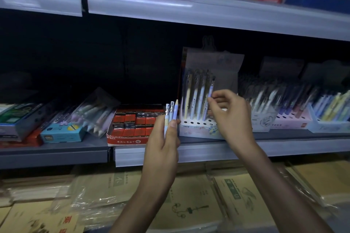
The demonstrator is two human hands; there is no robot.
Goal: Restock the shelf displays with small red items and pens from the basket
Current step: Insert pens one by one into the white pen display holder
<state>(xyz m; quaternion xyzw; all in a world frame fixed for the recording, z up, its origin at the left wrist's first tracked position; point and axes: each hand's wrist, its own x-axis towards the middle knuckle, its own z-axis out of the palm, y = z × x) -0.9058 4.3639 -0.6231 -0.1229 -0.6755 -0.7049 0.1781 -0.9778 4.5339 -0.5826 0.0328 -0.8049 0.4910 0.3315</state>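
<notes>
Head: slim, perhaps plastic pens (171, 112)

Three pens (171, 117) held, four in display box (197, 129).

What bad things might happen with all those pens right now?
The right hand pinches a purple pen with just its fingertips at the display stand; it might miss a hole and knock the neighbouring pens. The left hand holds three spare pens upright between thumb and fingers; one may slip out and drop onto the wrapped notebooks below.
</notes>
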